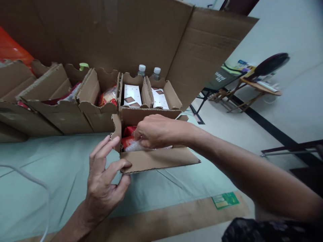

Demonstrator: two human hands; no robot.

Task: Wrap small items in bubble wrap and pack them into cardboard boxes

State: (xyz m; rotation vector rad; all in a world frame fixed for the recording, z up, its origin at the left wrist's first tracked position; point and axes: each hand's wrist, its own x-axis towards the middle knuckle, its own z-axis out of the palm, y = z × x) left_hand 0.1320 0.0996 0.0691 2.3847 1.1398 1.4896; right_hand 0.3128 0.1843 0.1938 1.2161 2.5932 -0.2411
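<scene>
On the green-covered counter (68, 158), before a row of cardboard bins (99, 119), the left hand (106, 178) pinches an open box's (161, 160) corner. Inside, the right hand (156, 131) closes on clear plastic (133, 147), partly covering red packets (128, 142). Bottles (141, 68) stand behind.

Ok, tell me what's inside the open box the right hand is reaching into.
The box holds red packaging and something whitish in clear plastic. The right hand covers the middle, and the contents hide the bottom.
</scene>
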